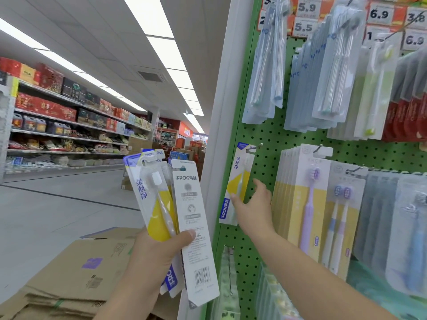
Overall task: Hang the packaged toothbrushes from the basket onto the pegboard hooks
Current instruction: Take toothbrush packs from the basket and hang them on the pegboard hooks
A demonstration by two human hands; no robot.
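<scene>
My left hand [152, 257] grips a fanned bunch of packaged toothbrushes [161, 199], yellow-and-white cards with purple tops, one turned back side out. A single matching pack [235, 183] hangs on a metal hook [254, 147] at the left edge of the green pegboard [261, 135]. My right hand [253, 204] reaches up to that pack, its thumb on the pack's lower front and its fingers spread behind it against the board. No basket is in view.
Other toothbrush packs fill the hooks to the right and above, under price tags [379, 13]. A white post [221, 112] borders the board on the left. Flattened cardboard boxes [76, 273] lie below my left hand. Stocked shelves [69, 125] line the aisle.
</scene>
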